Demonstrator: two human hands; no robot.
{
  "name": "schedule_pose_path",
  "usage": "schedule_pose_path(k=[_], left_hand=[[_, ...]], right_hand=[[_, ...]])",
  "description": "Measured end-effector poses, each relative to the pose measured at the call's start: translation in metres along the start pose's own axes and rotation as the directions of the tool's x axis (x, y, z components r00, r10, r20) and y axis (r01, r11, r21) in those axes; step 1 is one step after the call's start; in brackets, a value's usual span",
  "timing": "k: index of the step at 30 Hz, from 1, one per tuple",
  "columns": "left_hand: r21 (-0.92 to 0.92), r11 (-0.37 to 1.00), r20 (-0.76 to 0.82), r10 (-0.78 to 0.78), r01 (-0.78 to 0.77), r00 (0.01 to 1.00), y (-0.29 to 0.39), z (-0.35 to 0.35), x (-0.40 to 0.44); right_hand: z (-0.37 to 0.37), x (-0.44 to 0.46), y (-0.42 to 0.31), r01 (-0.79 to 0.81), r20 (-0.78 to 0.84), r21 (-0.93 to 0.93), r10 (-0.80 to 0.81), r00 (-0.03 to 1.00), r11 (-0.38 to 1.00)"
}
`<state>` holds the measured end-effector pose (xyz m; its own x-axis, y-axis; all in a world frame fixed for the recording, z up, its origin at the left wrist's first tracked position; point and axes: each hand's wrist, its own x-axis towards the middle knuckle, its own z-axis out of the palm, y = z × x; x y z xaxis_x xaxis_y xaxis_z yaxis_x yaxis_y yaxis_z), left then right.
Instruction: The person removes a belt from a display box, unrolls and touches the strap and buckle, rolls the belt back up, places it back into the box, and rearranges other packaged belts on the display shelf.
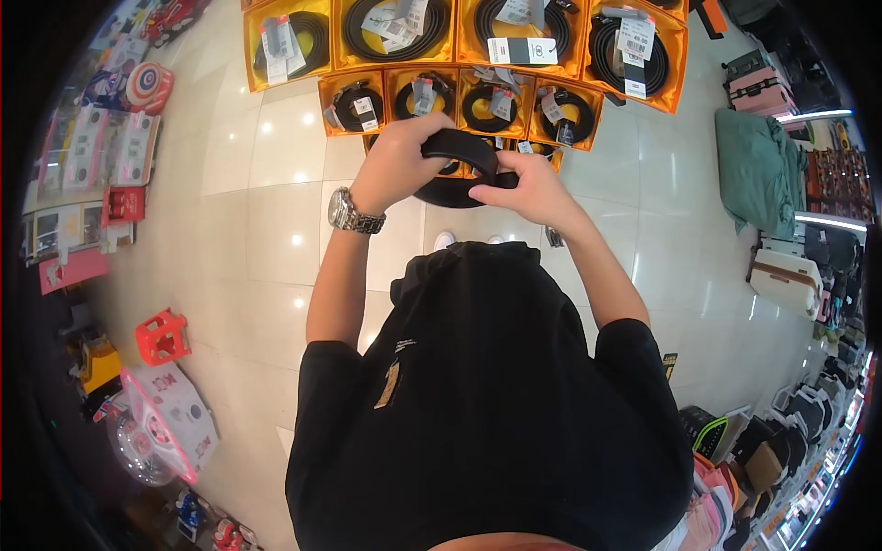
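Note:
A black belt [459, 147] is held in front of my chest, partly bent into a loop, with a lower stretch of it hanging beneath my hands. My left hand [404, 154] grips it from the left side, fingers curled around the strap; a metal watch is on that wrist. From the right, my right hand [525, 184] pinches the belt between thumb and fingers. Just beyond my hands stand orange boxes [367, 129] with coiled black belts and white tags in them.
Larger orange belt boxes [521, 66] form the upper row of the display. Toy boxes [87, 147] and a red stool [163, 337] are at left. A green cover [758, 170] and a white suitcase [785, 283] stand at right. Glossy tiles [248, 239] make up the floor.

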<state>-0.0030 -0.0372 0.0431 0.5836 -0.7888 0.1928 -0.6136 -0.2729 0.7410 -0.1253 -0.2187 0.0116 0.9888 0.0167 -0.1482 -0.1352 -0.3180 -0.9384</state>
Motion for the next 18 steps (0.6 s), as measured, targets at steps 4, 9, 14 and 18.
schedule_pose_path(k=[4, 9, 14, 18], left_hand=[[-0.171, 0.985, -0.348, -0.025, -0.037, 0.937, -0.01, 0.017, 0.005], [-0.851, 0.493, -0.018, -0.369, 0.179, 0.929, -0.028, 0.054, -0.014], [-0.97, 0.238, -0.042, -0.392, 0.057, 0.919, -0.02, 0.088, -0.014], [-0.968, 0.24, -0.192, -0.504, -0.077, 0.842, -0.001, 0.075, -0.005]], right_hand=[[0.001, 0.002, 0.007, 0.085, -0.209, 0.148, -0.053, 0.977, 0.985], [0.004, 0.009, 0.018, 0.145, -0.371, 0.39, 0.011, 0.929, 0.909], [0.017, 0.011, 0.026, -0.032, -0.277, 0.454, 0.176, 0.945, 0.89], [0.031, 0.022, 0.034, 0.27, -0.244, 0.158, -0.227, 0.943, 0.95]])
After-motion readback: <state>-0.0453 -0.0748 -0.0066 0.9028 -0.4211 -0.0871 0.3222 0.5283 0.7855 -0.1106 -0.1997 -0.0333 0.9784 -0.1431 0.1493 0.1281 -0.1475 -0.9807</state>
